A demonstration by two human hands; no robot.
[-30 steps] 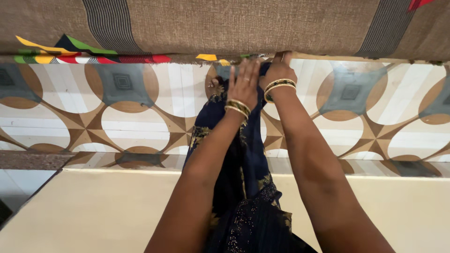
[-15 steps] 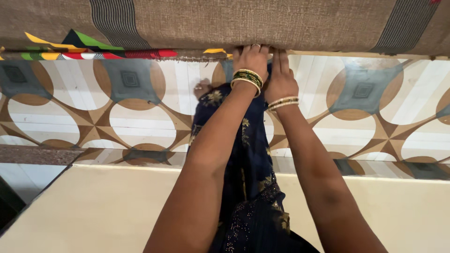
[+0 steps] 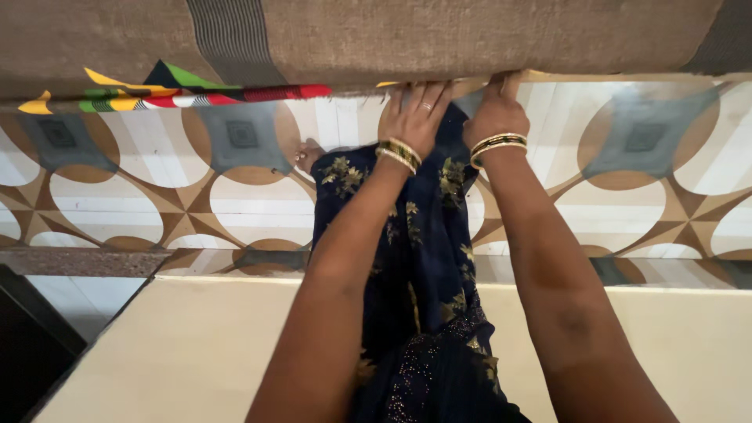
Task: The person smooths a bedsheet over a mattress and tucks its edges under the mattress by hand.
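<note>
brown woven mattress (image 3: 439, 35) spans the far edge of the scene, its lower edge meeting patterned floor tiles (image 3: 141, 204). left hand (image 3: 417, 117) curls its fingers under that edge near centre; right hand (image 3: 495, 113) just beside it to the right, fingers also tucked under. both clench the mattress edge. bangles on both wrists. multicoloured cloth (image 3: 180, 92) pokes out under the mattress at far left. dark blue garment with gold flowers (image 3: 427, 258) hangs between the forearms. cream ledge (image 3: 188, 345) lies near.

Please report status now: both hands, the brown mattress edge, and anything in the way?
Left hand and right hand both gripping lower edge of brown mattress. Multicoloured cloth sticking out beneath it. Nothing blocking hands.
</note>
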